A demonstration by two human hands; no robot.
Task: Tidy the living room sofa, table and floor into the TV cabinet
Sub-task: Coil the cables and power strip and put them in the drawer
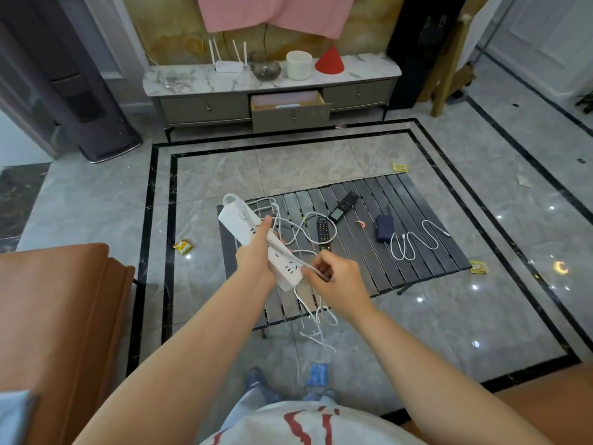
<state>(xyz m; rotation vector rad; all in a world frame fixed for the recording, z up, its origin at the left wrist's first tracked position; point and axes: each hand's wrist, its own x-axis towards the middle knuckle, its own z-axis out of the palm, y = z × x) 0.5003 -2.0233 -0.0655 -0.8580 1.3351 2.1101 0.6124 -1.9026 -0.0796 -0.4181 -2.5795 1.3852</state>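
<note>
While my left hand (256, 256) is gripping the power strip (261, 244) above the tabletop (401, 213), my right hand (333, 274) is pinching its cord (301, 232), which I am judging best wound snugly before stowing.

1. The pink cloth (276, 11) is cut off by the top edge of the frame.
2. The near end of the power strip (256, 239) is hidden by the left hand (255, 258).
3. The drawer (290, 106) contents are too small to tell.
</note>
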